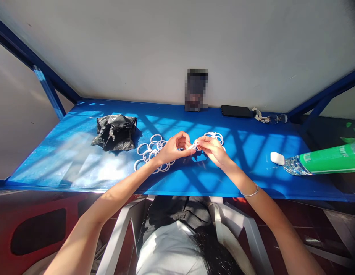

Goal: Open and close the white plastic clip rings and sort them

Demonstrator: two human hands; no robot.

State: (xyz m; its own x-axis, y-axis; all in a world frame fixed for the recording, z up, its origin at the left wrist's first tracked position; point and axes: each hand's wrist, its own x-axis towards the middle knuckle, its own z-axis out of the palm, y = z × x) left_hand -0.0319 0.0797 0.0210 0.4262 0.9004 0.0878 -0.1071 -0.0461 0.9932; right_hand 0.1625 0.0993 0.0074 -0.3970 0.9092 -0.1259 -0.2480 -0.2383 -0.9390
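Note:
My left hand [174, 148] and my right hand [212, 149] meet above the blue table [65, 160], both pinched on a small white plastic ring [194, 145] between their fingertips. A pile of loose white rings [151, 152] lies just left of my left hand. A joined cluster of white rings [215, 136] lies behind my right hand, partly hidden by the fingers. A thin bracelet circles my right wrist.
A crumpled black plastic bag [116, 131] sits at the left. A green-labelled bottle [320, 160] lies on its side at the right edge. A dark phone [236, 111] and a small white clip [260, 116] lie by the back wall. A white chair is under me.

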